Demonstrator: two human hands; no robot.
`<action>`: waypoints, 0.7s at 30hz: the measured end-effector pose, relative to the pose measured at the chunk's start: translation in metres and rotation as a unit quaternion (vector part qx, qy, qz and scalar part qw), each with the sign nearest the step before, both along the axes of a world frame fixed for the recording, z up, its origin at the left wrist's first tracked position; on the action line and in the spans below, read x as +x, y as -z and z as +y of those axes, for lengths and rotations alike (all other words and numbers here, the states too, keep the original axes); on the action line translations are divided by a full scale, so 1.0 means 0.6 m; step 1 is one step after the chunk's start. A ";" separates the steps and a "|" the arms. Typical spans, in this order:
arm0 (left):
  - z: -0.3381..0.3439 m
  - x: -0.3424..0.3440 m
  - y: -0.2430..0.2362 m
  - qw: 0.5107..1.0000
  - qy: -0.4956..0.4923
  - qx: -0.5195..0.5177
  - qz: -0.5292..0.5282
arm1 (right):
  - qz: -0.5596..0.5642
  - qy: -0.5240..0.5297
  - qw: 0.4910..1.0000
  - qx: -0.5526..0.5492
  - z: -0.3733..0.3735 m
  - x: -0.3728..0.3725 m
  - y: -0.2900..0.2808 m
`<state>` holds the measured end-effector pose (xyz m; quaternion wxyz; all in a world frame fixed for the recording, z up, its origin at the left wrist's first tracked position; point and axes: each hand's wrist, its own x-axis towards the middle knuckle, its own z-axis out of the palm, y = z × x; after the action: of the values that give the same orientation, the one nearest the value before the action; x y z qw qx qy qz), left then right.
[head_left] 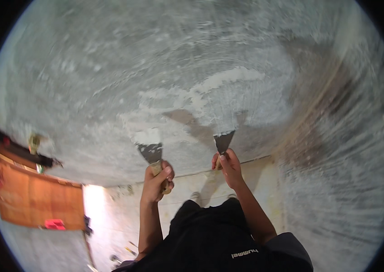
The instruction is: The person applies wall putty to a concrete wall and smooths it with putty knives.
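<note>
Left grip (159, 180) wrapped round a paste-loaded putty knife (152, 154), right grip (229, 170) clasping a second putty knife (223, 142) before the grey wall (110, 104), contact hard to tell! Tip that loaded blade and white paste (146, 136) could drop; pale lettering (244, 254) marks the dark shirt (196, 233), no tool labels readable.

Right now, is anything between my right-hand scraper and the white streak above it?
Nothing visible stands between the scraper in your right hand and the white streak; the other scraper is off to the left.
</note>
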<state>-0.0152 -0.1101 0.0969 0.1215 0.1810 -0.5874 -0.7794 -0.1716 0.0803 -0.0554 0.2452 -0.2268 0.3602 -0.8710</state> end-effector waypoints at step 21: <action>-0.258 0.022 -0.034 0.929 0.368 0.003 -0.035 | -0.177 0.280 0.943 -0.010 -0.324 0.053 -0.115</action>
<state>-0.0018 -0.2650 0.1172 -0.1946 -0.0204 -0.6141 -0.7646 -0.1399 -0.1139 0.0138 0.0487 0.0385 0.3514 -0.9342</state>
